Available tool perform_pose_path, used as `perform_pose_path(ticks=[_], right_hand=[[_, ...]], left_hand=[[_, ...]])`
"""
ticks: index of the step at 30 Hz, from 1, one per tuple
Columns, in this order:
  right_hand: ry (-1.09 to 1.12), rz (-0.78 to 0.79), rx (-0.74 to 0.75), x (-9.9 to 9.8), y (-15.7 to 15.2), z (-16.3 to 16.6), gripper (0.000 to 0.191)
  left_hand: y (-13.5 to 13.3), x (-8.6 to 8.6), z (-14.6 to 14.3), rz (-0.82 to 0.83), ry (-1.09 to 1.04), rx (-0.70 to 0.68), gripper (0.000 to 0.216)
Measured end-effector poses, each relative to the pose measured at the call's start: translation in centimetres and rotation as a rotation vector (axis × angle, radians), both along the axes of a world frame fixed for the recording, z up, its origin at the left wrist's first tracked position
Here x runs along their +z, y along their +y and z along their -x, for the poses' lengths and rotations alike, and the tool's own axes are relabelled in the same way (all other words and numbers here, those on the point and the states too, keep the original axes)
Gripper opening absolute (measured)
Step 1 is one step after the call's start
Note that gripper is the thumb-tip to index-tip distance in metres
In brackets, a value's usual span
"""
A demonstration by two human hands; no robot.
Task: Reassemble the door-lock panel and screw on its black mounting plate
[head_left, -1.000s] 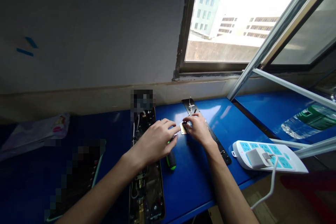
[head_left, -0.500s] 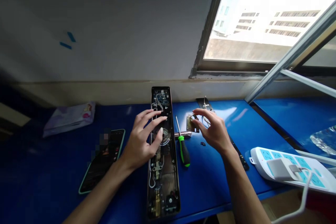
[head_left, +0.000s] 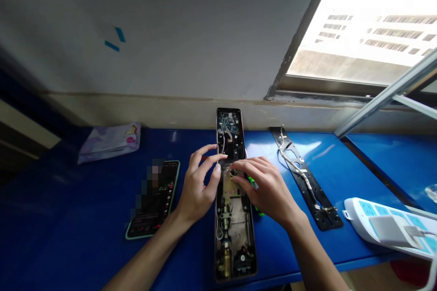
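A long, narrow lock housing (head_left: 251, 241) lies open on the blue table, its circuit board, white wires and brass cylinder showing. My right hand (head_left: 269, 186) pinches a thin metal plate (head_left: 233, 188) by its upper part and holds it inside or just over the middle of the housing. Beside the housing's left edge is my left hand (head_left: 201, 182), fingers apart and fingertips close to the white wire (head_left: 219, 145); whether they touch it I cannot tell. A green-handled screwdriver (head_left: 253, 183) is mostly covered by my right hand.
On the right lie a black perforated back plate (head_left: 307, 186) with a cable and a white power strip (head_left: 355, 225) with a plugged-in charger (head_left: 392, 229). To the left are a phone (head_left: 160, 209) and a purple packet (head_left: 111, 143). A metal frame bar (head_left: 372, 97) slants at the right.
My right hand has carried the metal plate leftward from beside the housing to its middle. My left hand has drawn back to the housing's left edge. The view has shifted left.
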State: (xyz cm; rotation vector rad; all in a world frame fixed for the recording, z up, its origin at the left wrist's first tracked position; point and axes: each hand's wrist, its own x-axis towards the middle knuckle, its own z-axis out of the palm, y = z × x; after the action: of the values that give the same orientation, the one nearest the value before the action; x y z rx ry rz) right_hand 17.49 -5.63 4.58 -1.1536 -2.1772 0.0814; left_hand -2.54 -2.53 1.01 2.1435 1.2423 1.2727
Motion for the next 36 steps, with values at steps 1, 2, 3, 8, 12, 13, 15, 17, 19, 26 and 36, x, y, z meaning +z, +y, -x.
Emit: perform_pose_path(ticks=[1, 2, 3, 8, 12, 13, 15, 17, 19, 26, 36], right_hand=[[-0.008, 0.004, 0.002, 0.0, 0.0, 0.0, 0.018], [-0.018, 0.008, 0.005, 0.1, -0.1, 0.1, 0.019], [-0.03, 0.012, 0.008, 0.1, -0.1, 0.1, 0.02], [-0.064, 0.031, -0.01, -0.1, 0.1, 0.2, 0.024], [-0.066, 0.065, -0.008, -0.1, 0.2, 0.1, 0.019], [-0.065, 0.075, -0.004, -0.1, 0.3, 0.1, 0.018], [-0.061, 0.092, 0.004, 0.1, 0.4, 0.1, 0.018], [-0.052, 0.106, 0.011, 0.1, 0.5, 0.0, 0.019], [-0.035, 0.117, 0.015, 0.1, 0.6, 0.0, 0.019], [0.067, 0.119, 0.014, 0.3, -0.1, -0.2, 0.02], [0.072, 0.182, -0.663, -2.7, -0.3, -9.0, 0.029]], left_hand=[[-0.1, 0.0, 0.0, 0.003, -0.002, -0.001, 0.031], [-0.1, 0.0, -0.1, 0.004, -0.004, -0.001, 0.031], [-0.1, 0.1, -0.1, 0.001, -0.005, 0.001, 0.031], [-0.1, 0.1, -0.2, -0.014, -0.012, 0.006, 0.029], [-0.3, 0.0, -0.4, -0.003, -0.023, 0.001, 0.028], [-0.3, 0.0, -0.4, 0.0, -0.025, -0.001, 0.028], [-0.4, -0.1, -0.5, 0.004, -0.029, -0.003, 0.028], [-0.4, -0.2, -0.6, 0.011, -0.029, -0.006, 0.028], [-0.4, -0.2, -0.6, 0.012, -0.028, -0.005, 0.027], [-0.5, 0.0, -0.5, -0.043, 0.011, -0.008, 0.027], [-0.4, 2.9, -2.8, -0.29, 0.261, -0.261, 0.03]])
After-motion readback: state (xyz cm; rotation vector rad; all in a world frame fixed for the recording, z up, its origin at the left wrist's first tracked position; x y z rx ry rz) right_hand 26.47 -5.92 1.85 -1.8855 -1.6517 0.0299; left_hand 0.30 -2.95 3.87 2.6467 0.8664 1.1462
